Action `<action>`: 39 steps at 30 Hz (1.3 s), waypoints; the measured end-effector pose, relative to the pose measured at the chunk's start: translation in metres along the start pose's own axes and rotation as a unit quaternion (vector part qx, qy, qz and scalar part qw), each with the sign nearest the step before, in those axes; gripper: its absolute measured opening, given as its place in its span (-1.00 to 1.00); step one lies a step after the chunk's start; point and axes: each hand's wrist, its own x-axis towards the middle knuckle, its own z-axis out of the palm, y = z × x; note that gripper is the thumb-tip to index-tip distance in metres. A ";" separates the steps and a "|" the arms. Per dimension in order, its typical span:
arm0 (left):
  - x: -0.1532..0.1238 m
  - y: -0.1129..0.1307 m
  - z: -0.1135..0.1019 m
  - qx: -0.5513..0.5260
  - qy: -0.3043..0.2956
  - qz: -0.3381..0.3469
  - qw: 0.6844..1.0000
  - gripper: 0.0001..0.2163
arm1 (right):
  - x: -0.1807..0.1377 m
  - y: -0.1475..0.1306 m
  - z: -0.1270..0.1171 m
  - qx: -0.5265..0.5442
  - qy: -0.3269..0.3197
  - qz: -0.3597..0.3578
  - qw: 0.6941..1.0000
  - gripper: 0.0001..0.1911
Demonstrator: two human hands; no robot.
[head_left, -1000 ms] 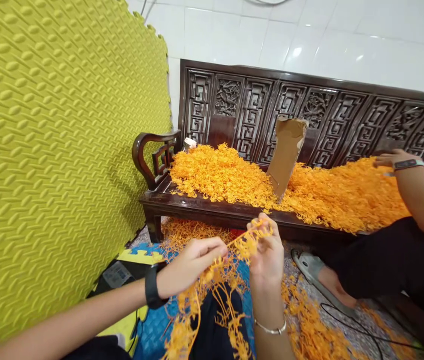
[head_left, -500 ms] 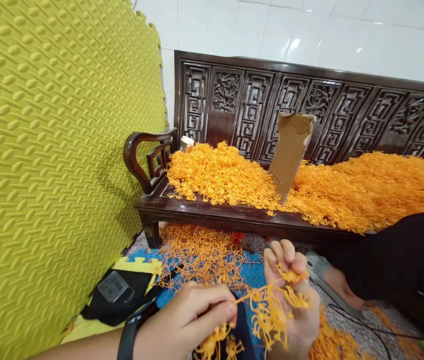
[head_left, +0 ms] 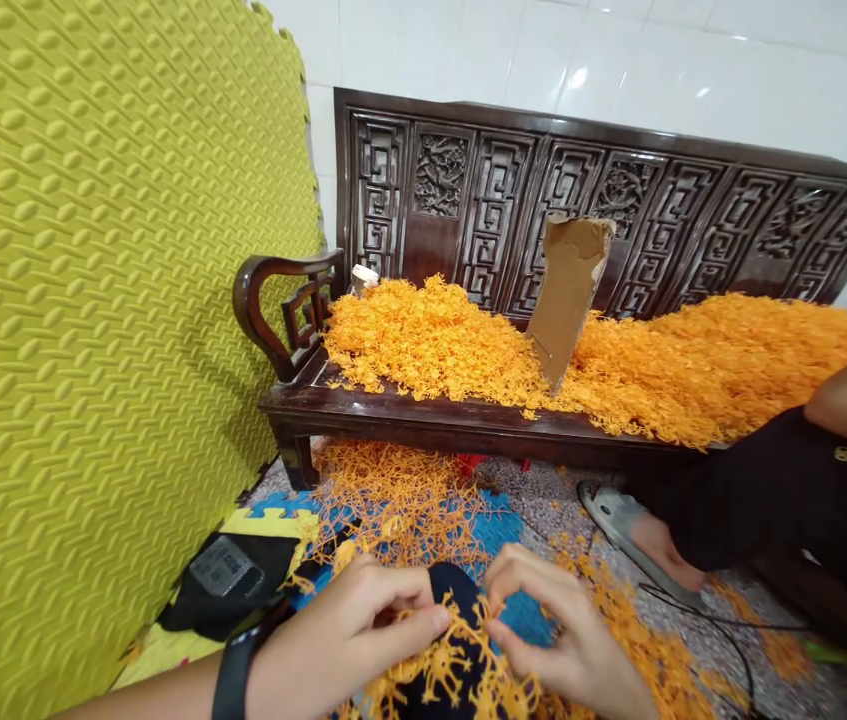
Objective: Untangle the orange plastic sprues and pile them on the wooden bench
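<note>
My left hand (head_left: 378,620), with a dark band at the wrist, is closed on a cluster of small orange plastic pieces (head_left: 447,662) with thin, leg-like strands. Facing it, my right hand (head_left: 554,625) pinches the near side of the same cluster between thumb and forefinger. Both hands are low in the view, a short gap apart, over a dark-clothed leg (head_left: 451,590). Part of the cluster hangs below the fingers, and the exact spot each fingertip grips is partly hidden.
A carved dark wooden bench (head_left: 423,415) bears heaps of orange pieces (head_left: 430,335), divided by an upright cardboard piece (head_left: 569,295). Thin orange sticks (head_left: 393,500) lie beneath. A yellow foam mat (head_left: 115,300) stands left. Another person's leg (head_left: 753,500) is at right, near a cable (head_left: 715,615).
My right hand has come down and turned from a raised, palm-up pose to a pinch beside my left hand. The orange cluster has left the right palm and now hangs between both hands.
</note>
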 end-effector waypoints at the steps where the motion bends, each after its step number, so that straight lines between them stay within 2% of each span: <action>1: 0.000 0.000 0.000 0.008 -0.001 0.003 1.000 -0.64 | -0.003 0.000 0.004 -0.013 -0.029 0.018 0.999 -0.88; 4: -0.002 0.000 0.002 0.061 -0.007 0.021 0.998 -0.63 | -0.013 0.000 0.021 -0.077 -0.087 0.046 0.992 -0.85; 7: -0.003 -0.004 0.006 0.172 -0.021 0.068 0.982 -0.64 | -0.026 0.009 0.040 -0.172 -0.083 0.025 0.981 -0.84; 12: 0.006 -0.018 0.027 0.399 -0.027 0.108 0.910 -0.71 | -0.046 0.038 0.049 -0.332 0.071 -0.005 0.941 -0.81; 14: 0.012 -0.026 0.039 0.453 -0.019 0.114 0.884 -0.70 | -0.053 0.047 0.046 -0.376 0.117 -0.002 0.919 -0.80; 16: 0.018 -0.031 0.049 0.467 -0.016 0.117 0.876 -0.70 | -0.061 0.054 0.045 -0.398 0.152 0.002 0.905 -0.79; 19: 0.023 -0.034 0.056 0.457 -0.020 0.112 0.882 -0.71 | -0.069 0.057 0.047 -0.403 0.198 0.004 0.894 -0.77; 23: 0.024 -0.029 0.057 0.413 0.001 0.117 0.903 -0.71 | -0.068 0.052 0.046 -0.409 0.202 -0.019 0.890 -0.78; 25: 0.022 -0.025 0.055 0.371 0.021 0.120 0.920 -0.70 | -0.067 0.052 0.036 -0.409 0.202 -0.028 0.889 -0.77; 27: 0.019 -0.024 0.052 0.320 0.018 0.123 0.939 -0.72 | -0.075 0.058 0.014 -0.417 0.234 0.011 0.878 -0.76; 29: 0.014 -0.025 0.048 0.260 -0.005 0.115 0.959 -0.72 | -0.095 0.072 -0.023 -0.425 0.297 0.124 0.846 -0.77; 30: 0.012 -0.027 0.045 0.225 -0.016 0.105 0.969 -0.70 | -0.108 0.081 -0.045 -0.418 0.325 0.196 0.825 -0.77; 31: 0.011 -0.031 0.042 0.186 -0.022 0.089 0.978 -0.69 | -0.122 0.089 -0.066 -0.393 0.334 0.257 0.817 -0.77; 32: 0.010 -0.034 0.039 0.146 -0.020 0.067 0.987 -0.67 | -0.137 0.097 -0.083 -0.360 0.334 0.303 0.817 -0.75; 33: 0.009 -0.038 0.036 0.109 -0.010 0.043 0.993 -0.66 | -0.149 0.104 -0.094 -0.312 0.342 0.319 0.827 -0.73; 34: 0.010 -0.042 0.033 0.077 0.003 0.024 0.997 -0.65 | -0.159 0.110 -0.097 -0.251 0.341 0.331 0.843 -0.72; 36: 0.011 -0.046 0.027 0.037 0.032 0.002 0.999 -0.64 | -0.167 0.116 -0.076 -0.104 0.315 0.339 0.880 -0.69; 39: 0.012 -0.044 0.016 0.022 0.080 0.004 0.997 -0.64 | -0.147 0.116 0.003 0.137 0.218 0.334 0.907 -0.66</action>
